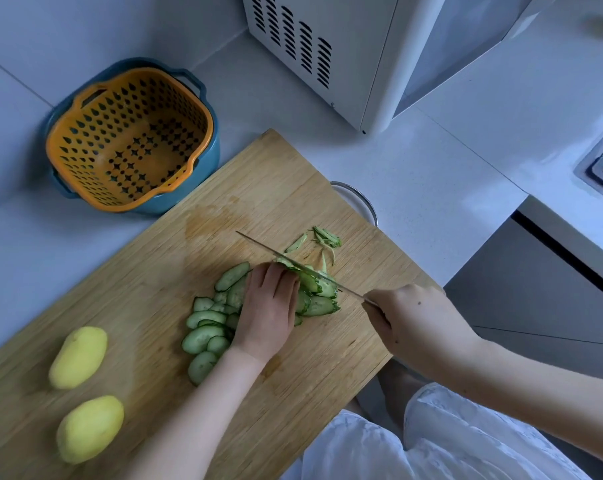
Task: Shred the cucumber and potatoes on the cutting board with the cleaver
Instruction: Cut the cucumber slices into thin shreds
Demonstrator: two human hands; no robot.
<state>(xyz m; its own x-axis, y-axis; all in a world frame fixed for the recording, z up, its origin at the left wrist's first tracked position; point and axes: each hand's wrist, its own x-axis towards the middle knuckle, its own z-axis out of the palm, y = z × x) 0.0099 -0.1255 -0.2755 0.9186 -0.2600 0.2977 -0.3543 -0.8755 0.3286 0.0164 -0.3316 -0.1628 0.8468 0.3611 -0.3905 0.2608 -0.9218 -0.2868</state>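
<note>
Our left hand lies on top of the cucumber slices near the middle of the cutting board. Its fingers are bent down over the stack and hold it in place, and the knuckles stand right beside the blade. Our right hand is closed in a fist around the handle of the cleaver, and the handle is almost fully hidden inside the hand. We see the cleaver from above, so the blade looks like a thin line that goes from the right hand across the slices toward the far side of the board. We cannot tell how deep the blade stands in the slices. A few thin cucumber shreds lie on the board just beyond the blade. More slices spread like a fan from under the left hand toward the near left. At the left end of the board, well apart from the slices, lie two whole yellow potatoes, the far potato and the near potato. The board rests slantwise on the pale bench. Behind the board an orange strainer basket sits inside a blue bowl, and to the right of it stands a white appliance with vent slots.
</note>
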